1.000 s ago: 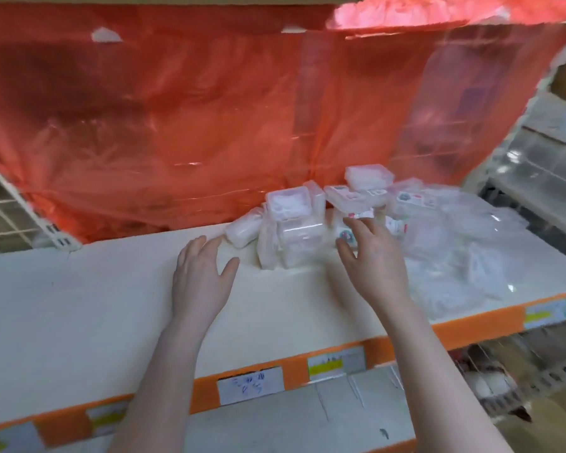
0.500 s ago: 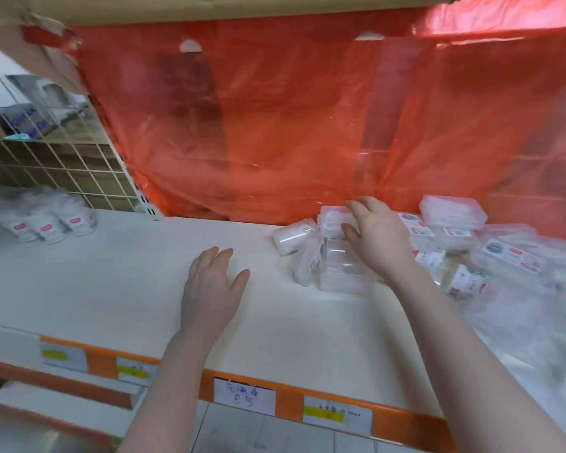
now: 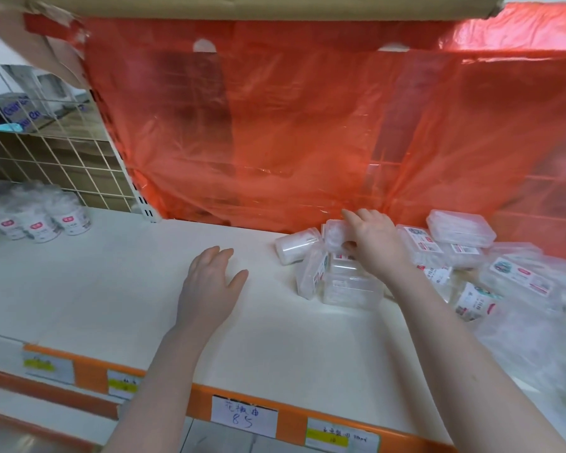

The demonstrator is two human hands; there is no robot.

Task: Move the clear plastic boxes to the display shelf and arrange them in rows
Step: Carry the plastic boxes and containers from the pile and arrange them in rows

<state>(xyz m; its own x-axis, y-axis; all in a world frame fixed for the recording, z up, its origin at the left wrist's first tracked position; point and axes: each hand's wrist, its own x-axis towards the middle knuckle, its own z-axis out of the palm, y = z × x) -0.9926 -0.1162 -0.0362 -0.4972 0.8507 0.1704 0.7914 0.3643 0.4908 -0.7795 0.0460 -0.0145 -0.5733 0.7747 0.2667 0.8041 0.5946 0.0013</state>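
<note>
A heap of clear plastic boxes [image 3: 350, 286] lies on the white display shelf [image 3: 111, 289], right of centre against the red plastic sheet. My right hand [image 3: 374, 243] reaches over the heap and grips the topmost clear box [image 3: 334, 233] between fingers and thumb. One box [image 3: 294, 245] lies on its side at the heap's left. More labelled boxes [image 3: 458, 228] are piled to the right. My left hand [image 3: 209, 282] rests flat on the bare shelf, fingers spread, holding nothing.
Clear plastic bags [image 3: 536, 338] cover the shelf's right end. Several round labelled containers [image 3: 40, 220] stand at the far left by a wire grid [image 3: 62, 165]. An orange price strip [image 3: 242, 416] with paper tags runs along the shelf's front edge.
The view has swung left, showing the round containers. My right hand moved from the heap's front onto the top box and now grips it. My left hand stays on the shelf.
</note>
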